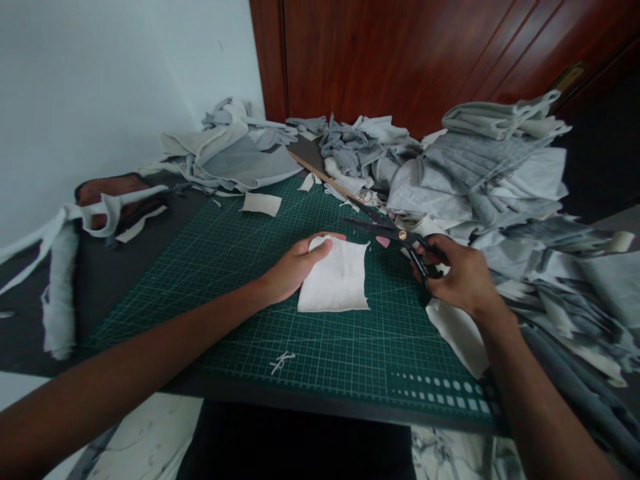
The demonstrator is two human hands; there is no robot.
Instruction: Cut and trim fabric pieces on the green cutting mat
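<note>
My left hand (299,265) pinches the upper left part of a squarish white fabric piece (343,280), thumb on top and fingers beneath. The piece is held over the green cutting mat (235,333). To its right, my right hand (457,273) grips the black handles of a pair of scissors (403,235). The scissor blades are parted and point up and left, beyond the fabric's upper right corner and apart from it. A small pink piece (383,241) lies under the blades. Below my right hand is another off-white fabric strip (459,337).
Piles of grey and white cloth (470,180) crowd the right and back of the table. More folded fabric (235,160) lies at the back left. A wooden stick (320,173) and a small cream scrap (261,204) lie toward the back. A rolled cloth (61,293) is at far left.
</note>
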